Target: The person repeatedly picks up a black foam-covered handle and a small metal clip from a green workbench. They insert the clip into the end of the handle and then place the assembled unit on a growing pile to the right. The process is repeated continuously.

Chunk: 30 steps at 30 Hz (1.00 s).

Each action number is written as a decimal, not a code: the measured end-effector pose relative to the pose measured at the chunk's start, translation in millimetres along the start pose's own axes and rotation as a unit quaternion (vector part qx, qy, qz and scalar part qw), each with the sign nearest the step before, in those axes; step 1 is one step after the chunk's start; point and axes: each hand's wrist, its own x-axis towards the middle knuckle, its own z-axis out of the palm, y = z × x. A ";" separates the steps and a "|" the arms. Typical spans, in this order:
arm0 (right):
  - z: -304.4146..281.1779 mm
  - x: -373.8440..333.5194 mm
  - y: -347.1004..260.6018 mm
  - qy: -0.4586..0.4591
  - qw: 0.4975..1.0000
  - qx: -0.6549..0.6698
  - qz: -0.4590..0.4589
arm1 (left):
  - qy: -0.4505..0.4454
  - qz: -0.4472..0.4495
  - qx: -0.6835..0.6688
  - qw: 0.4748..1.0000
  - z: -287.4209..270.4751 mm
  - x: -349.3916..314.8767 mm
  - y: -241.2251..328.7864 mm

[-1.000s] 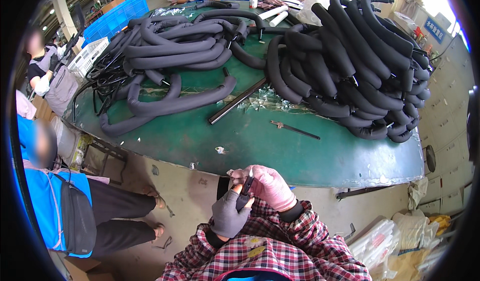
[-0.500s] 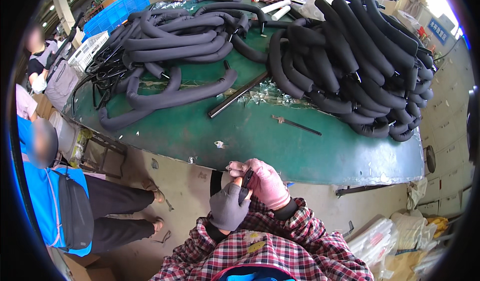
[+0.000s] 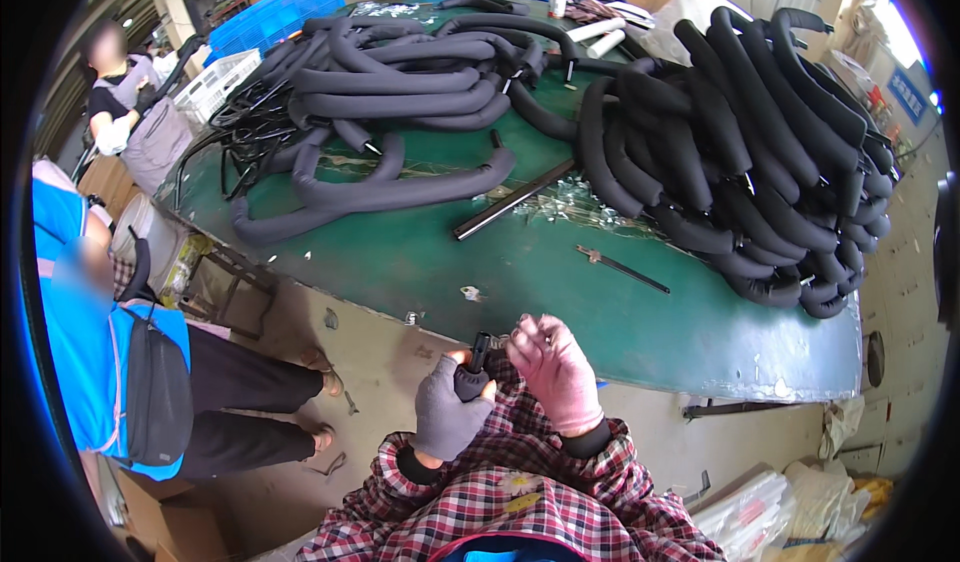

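My left hand (image 3: 447, 414), in a grey glove with bare fingertips, is closed around a black foam-covered tube (image 3: 472, 382). The tube's bare, shiny black end sticks up above the foam, close to the table's near edge. My right hand (image 3: 553, 377), in a pink glove, is raised just right of that end and apart from it. Its fingers are loosely bent and spread, and I see nothing held in them. The rest of the tube below my left hand is hidden.
On the green table (image 3: 400, 292) lie a left heap of foam-covered tubes (image 3: 400, 92), a right heap of foam-covered tubes (image 3: 740, 162), a bare black tube (image 3: 510, 202) and a thin flat tool (image 3: 625, 269). A co-worker in blue (image 3: 150, 362) stands at left; plastic bags (image 3: 750, 507) lie lower right.
My right hand has come off the tube and moved up and right, its fingers opening. My left hand keeps its grip, with the tube's end now showing. The view has shifted slightly.
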 end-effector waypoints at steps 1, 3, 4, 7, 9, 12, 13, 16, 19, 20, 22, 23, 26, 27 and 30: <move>1.2 -3.4 6.3 -0.004 1.000 -0.004 0.021 | -0.005 -0.025 -0.031 0.999 -2.1 -0.8 -1.2; 18.4 -18.2 23.6 0.004 0.998 -0.031 0.049 | -0.005 -0.024 -0.047 0.999 0.8 -6.4 -3.4; 16.9 -20.4 38.7 -0.032 0.994 -0.105 -0.006 | -0.011 -0.018 -0.079 0.997 4.8 -7.5 -4.7; 15.5 -25.7 63.8 0.037 0.993 -0.111 0.024 | 0.046 0.032 -0.033 0.998 11.5 -6.3 -0.8; 15.5 -24.0 62.9 0.043 0.993 -0.111 0.020 | 0.060 0.034 -0.028 0.997 15.4 -6.3 -0.7; 14.7 -25.0 64.1 0.067 0.992 -0.101 0.021 | 0.057 0.027 -0.033 0.997 20.3 -5.9 -1.6; 13.8 -25.9 63.6 0.072 0.991 -0.110 0.023 | 0.052 0.031 -0.040 0.997 19.7 -6.9 -3.1; 8.2 -24.9 58.8 0.039 0.987 -0.151 0.019 | 0.060 0.050 -0.036 0.996 9.5 -5.2 -3.4; 5.6 -24.1 47.4 0.008 0.982 -0.186 0.027 | 0.019 0.034 -0.036 0.999 -9.8 -6.3 -0.8; 3.0 -24.0 45.0 0.004 0.975 -0.219 0.037 | 0.000 0.025 -0.028 0.999 -16.2 -6.8 2.7; 0.2 -23.3 39.7 -0.008 0.957 -0.287 0.051 | -0.035 0.015 -0.017 0.999 -24.0 -7.4 8.2; 5.0 -24.0 37.8 -0.003 0.951 -0.303 0.055 | -0.038 0.013 -0.011 0.999 -24.8 -8.4 5.2; -18.9 -16.2 42.1 -0.089 0.983 -0.097 0.128 | -0.058 0.023 -0.060 0.996 -21.7 -8.6 -1.7; -14.2 -14.4 47.8 -0.042 0.983 -0.106 0.140 | -0.063 0.022 -0.028 0.997 -22.6 -7.1 4.2; -4.2 -20.3 52.7 -0.020 0.981 -0.042 0.187 | -0.049 -0.001 -0.087 0.995 -14.4 -9.2 -10.0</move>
